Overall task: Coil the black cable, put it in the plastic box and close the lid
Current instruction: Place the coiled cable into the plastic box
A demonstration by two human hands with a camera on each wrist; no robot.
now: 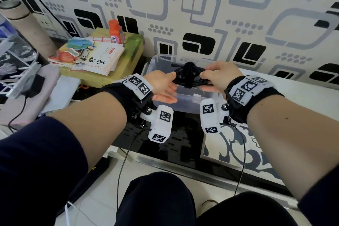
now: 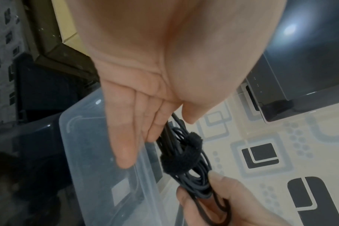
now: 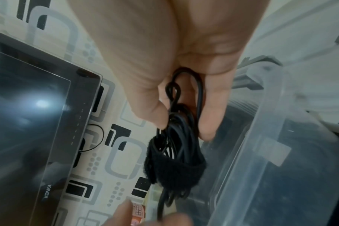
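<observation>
the coiled black cable bundle [image 1: 189, 76], cinched at its middle by a fuzzy black hook-and-loop strap [image 3: 174, 168], hangs in the air just above the open mouth of the clear plastic storage box [image 1: 185, 100], not yet inside. its long axis runs left to right between the two hands, roughly parallel to the box's near rim. the right hand [image 1: 218, 76] pinches the right end, thumb and fingers [image 3: 215, 107] curled round the loops; that is the firm hold. the left hand [image 1: 163, 85] meets the left end with fingers [image 2: 126, 137] nearly straight and close together; index and thumb seem to touch the cable, but a real pinch can't be confirmed. the box lies straight below the bundle, so the coming move is probably a short drop downward, and the right hand is the one placed to do it. the lid isn't clearly visible; a pale tab sits on the near rim. coiling looks done, placing and closing remain.

readable text: "konka" on the bezel of a dark glossy screen [image 3: 29, 122] in the right wrist view. chinese characters on the illustrated books [image 1: 88, 55] stacked left of the box, too small to read surely. an orange bottle [image 1: 115, 31] carries a barcode label. wrist bands show square black-and-white markers with small codes like "r1", "r2".
</observation>
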